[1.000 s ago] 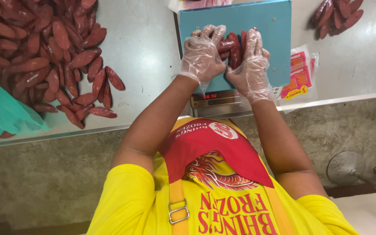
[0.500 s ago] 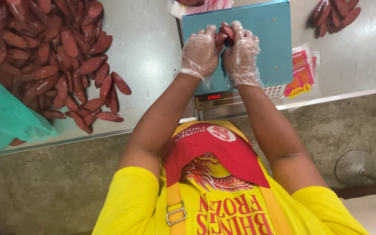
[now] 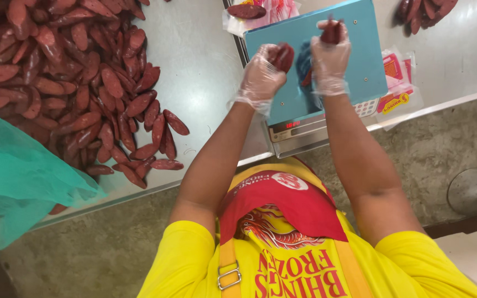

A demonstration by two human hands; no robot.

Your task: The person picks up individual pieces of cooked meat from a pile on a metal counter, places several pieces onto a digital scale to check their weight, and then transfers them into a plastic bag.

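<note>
The steel tabletop [image 3: 211,72] runs across the top of your view, and its front edge slants just past your elbows, with the grey floor [image 3: 84,259] below it. There is bare room on the tabletop between the big pile of red sausages [image 3: 67,83] on your left and the weighing scale [image 3: 305,129] in the middle. The scale's blue tray [image 3: 368,60] sits right under your hands, and its near edge and the scale's front come close to the tabletop edge. A small heap of sausages [image 3: 423,14] lies far off at the top right, and some printed plastic packets [image 3: 396,88] lie just beside the scale on the right. One more packet with a sausage on it [image 3: 249,12] lies behind the tray. A green net cloth [image 3: 17,176] covers the left corner. Your left hand [image 3: 261,77], in a thin clear glove, is closed around a dark red sausage [image 3: 282,55]; its free end sticks out to the upper right, so it lies slanted. Your right hand [image 3: 329,58], gloved too, is pinched shut on another sausage [image 3: 331,32] that stands almost straight up and down in the picture, with its tip pointing away from you. Both sausages are lifted over the blue tray, near each other but apart.
</note>
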